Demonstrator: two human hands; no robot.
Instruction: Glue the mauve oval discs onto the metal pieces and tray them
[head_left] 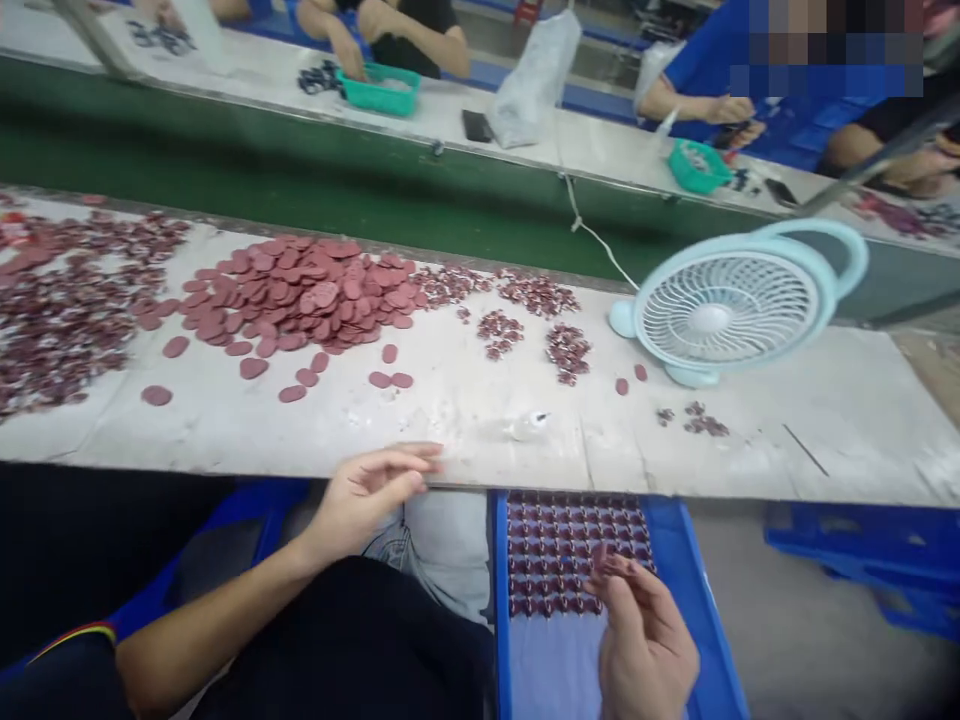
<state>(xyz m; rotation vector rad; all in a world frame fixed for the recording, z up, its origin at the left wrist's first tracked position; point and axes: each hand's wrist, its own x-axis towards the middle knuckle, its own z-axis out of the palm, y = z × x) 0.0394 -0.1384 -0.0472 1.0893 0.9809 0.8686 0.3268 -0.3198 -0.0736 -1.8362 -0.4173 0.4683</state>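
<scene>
My left hand [367, 500] hovers at the table's front edge, fingers stretched out and nothing seen in them. My right hand [645, 620] pinches a small reddish-brown part [602, 558], its exact kind too small to tell, over a blue tray [705, 600]. Neat rows of similar small dark-red parts [555, 555] fill the tray's far portion, while its near portion shows a bare bluish sheet [551, 665]. On the white table [465, 440], a heap of flat pinkish-red oval pieces [315, 290] lies ahead of my left hand, with several loose ovals in front of it.
Small clusters of shiny reddish parts [568, 352] lie right of the heap; a large spread of them [67, 310] covers the left. A light-blue fan [712, 310] stands at the right, near a thin stick [805, 450]. Across a green divider [300, 185], people work beside green baskets [382, 95].
</scene>
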